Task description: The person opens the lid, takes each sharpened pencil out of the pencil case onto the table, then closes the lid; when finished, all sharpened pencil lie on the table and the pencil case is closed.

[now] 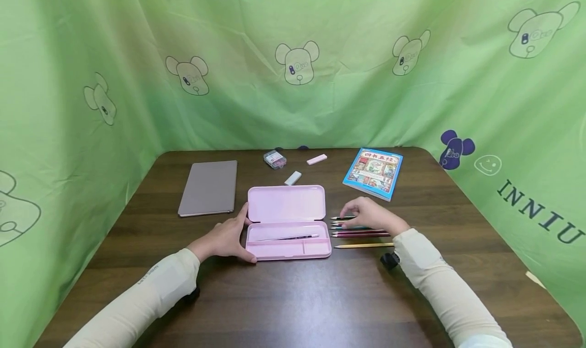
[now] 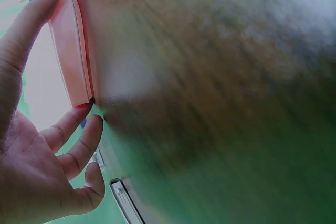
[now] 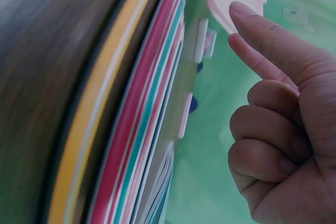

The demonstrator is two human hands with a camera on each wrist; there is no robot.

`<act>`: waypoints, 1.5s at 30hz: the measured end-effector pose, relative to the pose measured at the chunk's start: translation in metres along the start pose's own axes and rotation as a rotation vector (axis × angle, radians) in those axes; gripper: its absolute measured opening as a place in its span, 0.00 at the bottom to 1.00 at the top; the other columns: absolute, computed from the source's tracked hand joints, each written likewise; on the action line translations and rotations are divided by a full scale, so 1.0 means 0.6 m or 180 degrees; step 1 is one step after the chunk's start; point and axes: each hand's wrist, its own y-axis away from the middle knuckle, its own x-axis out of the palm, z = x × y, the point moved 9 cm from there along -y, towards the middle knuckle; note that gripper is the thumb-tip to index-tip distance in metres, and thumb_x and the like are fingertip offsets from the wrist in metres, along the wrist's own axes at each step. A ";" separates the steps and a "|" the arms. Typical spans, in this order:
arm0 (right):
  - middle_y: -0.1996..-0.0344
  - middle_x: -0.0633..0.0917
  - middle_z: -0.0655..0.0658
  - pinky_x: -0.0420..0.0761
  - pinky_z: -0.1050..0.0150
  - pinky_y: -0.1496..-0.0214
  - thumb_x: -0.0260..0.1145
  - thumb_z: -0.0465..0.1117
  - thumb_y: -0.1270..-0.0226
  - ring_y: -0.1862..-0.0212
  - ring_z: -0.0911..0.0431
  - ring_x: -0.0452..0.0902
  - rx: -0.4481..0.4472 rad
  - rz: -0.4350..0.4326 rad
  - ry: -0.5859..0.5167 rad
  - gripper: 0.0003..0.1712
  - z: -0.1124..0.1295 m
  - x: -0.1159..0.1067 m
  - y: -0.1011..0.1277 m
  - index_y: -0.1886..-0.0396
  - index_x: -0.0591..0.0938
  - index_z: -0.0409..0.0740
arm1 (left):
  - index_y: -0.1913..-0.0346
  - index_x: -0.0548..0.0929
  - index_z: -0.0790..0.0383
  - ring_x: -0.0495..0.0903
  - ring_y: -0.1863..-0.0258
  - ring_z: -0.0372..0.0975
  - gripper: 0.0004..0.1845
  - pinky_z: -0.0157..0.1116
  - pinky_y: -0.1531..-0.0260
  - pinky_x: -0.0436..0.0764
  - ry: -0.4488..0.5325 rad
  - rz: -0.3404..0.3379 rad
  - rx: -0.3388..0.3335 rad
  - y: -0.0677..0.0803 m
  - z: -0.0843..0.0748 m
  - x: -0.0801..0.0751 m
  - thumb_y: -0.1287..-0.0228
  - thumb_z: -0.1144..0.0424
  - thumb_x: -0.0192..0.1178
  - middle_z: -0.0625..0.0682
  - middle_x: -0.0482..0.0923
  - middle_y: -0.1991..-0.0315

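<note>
An open pink pencil case [image 1: 288,223] lies on the table with its lid folded back; a slim white-and-dark pencil [image 1: 297,237] rests in its long compartment. My left hand [image 1: 224,236] holds the case's left end, thumb at the front corner and fingers toward the hinge. Right of the case, several pencils [image 1: 361,233] lie side by side, their tips pointing left. A yellow pencil [image 1: 363,245] lies nearest me. Over the row's far side is my right hand [image 1: 371,214], thumb and index finger apart with nothing visible between them, the other fingers curled in the right wrist view [image 3: 283,119].
A grey laptop-like slab [image 1: 209,187] lies at the left. Behind the case are a small clear box [image 1: 275,159], a white eraser [image 1: 293,178] and a pink eraser-like block [image 1: 317,159]. A blue-edged book [image 1: 374,172] lies at the back right. Green curtain surrounds the table.
</note>
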 end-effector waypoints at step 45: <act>0.84 0.75 0.56 0.64 0.71 0.76 0.68 0.40 0.43 0.81 0.65 0.62 -0.0469 -0.0047 -0.0036 0.03 0.051 0.044 -0.029 0.72 0.85 0.46 | 0.28 0.36 0.68 0.70 0.41 0.47 0.76 0.57 0.48 0.65 0.0014 -0.0004 -0.0027 0.001 0.001 -0.001 0.72 0.34 0.73 0.50 0.72 0.42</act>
